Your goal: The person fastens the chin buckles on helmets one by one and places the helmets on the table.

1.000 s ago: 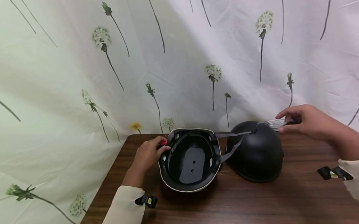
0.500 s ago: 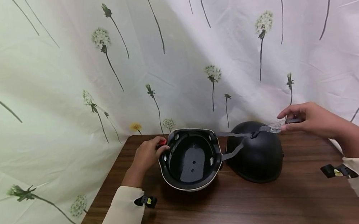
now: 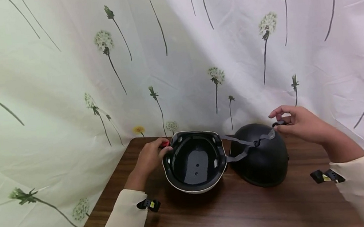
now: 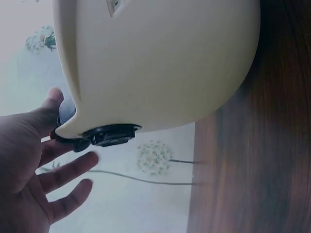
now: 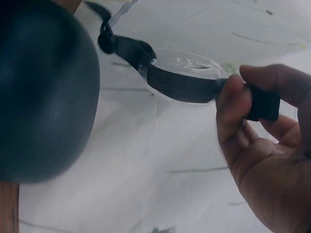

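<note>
A cream helmet (image 4: 165, 63) lies upside down on the table, its black padded inside (image 3: 196, 163) facing up in the head view. My left hand (image 3: 149, 155) grips its left rim, thumb over the edge, beside a small red piece (image 3: 165, 144). In the left wrist view two fingers stand free below a black round fitting (image 4: 112, 135). From the helmet's right side, grey chin straps (image 3: 240, 156) run across a black helmet. My right hand (image 3: 298, 124) pinches the strap's end at a black buckle (image 5: 262, 103). A clear plastic sleeve (image 5: 184, 65) surrounds the webbing nearby.
The black helmet (image 3: 260, 164) sits dome up, close to the cream one's right side. Both stand on a dark wood table (image 3: 231, 211). Behind the table hangs a white cloth (image 3: 186, 91) printed with dandelions.
My right hand first shifts slightly right, then back left toward the black helmet. The straps now sag lower over the dome, and the clear sleeve has moved left. My left hand keeps its place.
</note>
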### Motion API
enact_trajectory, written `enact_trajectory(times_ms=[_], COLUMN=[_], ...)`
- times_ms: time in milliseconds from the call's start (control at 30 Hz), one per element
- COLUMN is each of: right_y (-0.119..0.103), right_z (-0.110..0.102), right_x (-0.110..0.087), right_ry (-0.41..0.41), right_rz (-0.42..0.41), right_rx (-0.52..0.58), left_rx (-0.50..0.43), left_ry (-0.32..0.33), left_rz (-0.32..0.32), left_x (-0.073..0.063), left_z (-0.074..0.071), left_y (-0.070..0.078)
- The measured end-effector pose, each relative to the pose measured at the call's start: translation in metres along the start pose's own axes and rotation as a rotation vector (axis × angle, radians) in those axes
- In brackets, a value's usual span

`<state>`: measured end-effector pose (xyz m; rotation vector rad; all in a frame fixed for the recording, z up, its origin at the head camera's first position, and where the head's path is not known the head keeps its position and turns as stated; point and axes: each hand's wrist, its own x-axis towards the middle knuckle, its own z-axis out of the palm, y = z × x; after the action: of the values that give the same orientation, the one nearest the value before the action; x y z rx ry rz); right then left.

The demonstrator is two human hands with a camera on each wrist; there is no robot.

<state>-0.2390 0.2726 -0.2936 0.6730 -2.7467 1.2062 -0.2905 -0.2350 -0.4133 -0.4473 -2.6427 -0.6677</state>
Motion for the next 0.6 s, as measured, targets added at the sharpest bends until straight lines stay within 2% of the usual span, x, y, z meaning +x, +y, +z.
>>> enact_trajectory(times_ms=[133,233,467,600], right_y=[-0.005,-0.011,-0.026,-0.032], right_z=[0.014,0.026,0.051,0.064], right_x=[0.010,0.018,0.036,0.049], right_ry=[0.108,0.124,0.054,-0.031], right_rz=[-0.078,-0.112,-0.068,-0.103], right_rx=[-0.025,0.016,0.202,0.331], left_rx=[0.023,0.027,-0.065,-0.123], left_ry=[0.020,0.040,0.083,0.078], left_rz=[0.007,0.014,0.073,0.083], left_x=[0.001,0.000,0.004,0.008], left_z=[0.001,0.004,0.007,0.007], left_y=[0.004,0.006,0.015,0.024])
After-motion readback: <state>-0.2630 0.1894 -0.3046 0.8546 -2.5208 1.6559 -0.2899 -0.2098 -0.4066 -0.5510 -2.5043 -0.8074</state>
